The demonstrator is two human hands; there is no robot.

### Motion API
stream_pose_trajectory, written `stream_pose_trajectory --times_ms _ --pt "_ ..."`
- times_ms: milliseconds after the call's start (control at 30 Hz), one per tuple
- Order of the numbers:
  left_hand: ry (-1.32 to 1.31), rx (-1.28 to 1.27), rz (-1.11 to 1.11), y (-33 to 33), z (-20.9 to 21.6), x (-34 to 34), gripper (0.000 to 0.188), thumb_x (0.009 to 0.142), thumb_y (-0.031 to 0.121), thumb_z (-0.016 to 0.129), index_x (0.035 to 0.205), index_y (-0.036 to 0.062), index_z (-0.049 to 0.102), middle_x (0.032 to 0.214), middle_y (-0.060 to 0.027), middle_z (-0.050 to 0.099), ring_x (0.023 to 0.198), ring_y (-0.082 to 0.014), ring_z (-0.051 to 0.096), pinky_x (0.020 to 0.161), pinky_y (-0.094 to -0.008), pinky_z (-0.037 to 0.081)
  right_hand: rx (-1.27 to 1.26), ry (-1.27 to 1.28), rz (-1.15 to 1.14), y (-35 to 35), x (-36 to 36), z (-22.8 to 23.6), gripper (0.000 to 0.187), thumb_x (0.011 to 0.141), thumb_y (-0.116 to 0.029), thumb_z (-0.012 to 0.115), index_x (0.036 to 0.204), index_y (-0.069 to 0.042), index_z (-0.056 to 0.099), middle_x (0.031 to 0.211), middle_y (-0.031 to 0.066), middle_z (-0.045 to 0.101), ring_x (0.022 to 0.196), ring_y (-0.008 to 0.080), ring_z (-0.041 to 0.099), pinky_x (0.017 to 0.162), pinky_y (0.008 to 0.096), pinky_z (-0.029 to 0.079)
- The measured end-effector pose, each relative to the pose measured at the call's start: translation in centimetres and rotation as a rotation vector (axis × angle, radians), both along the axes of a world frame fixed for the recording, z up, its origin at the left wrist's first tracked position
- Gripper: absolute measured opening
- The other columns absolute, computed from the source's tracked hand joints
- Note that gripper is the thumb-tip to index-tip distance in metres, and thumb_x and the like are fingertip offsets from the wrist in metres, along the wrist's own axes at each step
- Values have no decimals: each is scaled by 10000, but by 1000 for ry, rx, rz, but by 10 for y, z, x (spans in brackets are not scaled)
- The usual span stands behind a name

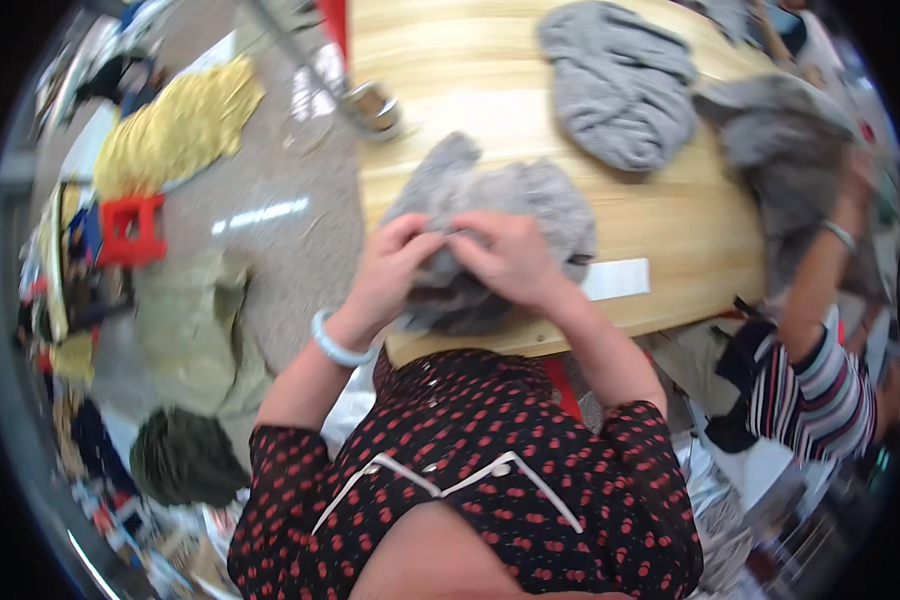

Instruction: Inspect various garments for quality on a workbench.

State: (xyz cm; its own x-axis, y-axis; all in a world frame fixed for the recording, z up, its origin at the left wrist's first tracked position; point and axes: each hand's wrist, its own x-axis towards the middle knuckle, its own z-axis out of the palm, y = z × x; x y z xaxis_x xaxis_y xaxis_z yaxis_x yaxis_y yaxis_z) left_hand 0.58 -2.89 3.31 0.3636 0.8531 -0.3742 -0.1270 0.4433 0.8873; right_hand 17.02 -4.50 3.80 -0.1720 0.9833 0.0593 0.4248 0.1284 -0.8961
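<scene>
A bunched grey fuzzy knit garment (545, 205) lies on the wooden table in front of me, by its near edge. My left hand (395, 262) and my right hand (505, 255) meet over it, fingertips close together. Both hands pinch the grey knit between thumb and fingers. The picture is a little blurred, so the exact bit of fabric between the fingertips cannot be made out. A pale bangle circles my left wrist.
The wooden table (690, 235) bears a folded grey garment (620, 85) at the far side and a white paper strip (618, 279). A metal can (372, 108) hangs at its left edge. At right, a co-worker's arm (825, 260) reaches to a dark grey garment (785, 150). A red stool (132, 230) stands left.
</scene>
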Motion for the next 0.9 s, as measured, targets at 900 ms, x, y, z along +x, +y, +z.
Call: stream_pose_trajectory --times_ms 900 --pt "-428 -281 -341 -18 49 -35 346 742 66 597 1060 -48 521 1003 -87 589 893 -153 563 820 -278 426 134 -199 -239 -4 68 -31 307 669 -15 515 967 -21 584 849 148 602 787 283 582 711 326 460"
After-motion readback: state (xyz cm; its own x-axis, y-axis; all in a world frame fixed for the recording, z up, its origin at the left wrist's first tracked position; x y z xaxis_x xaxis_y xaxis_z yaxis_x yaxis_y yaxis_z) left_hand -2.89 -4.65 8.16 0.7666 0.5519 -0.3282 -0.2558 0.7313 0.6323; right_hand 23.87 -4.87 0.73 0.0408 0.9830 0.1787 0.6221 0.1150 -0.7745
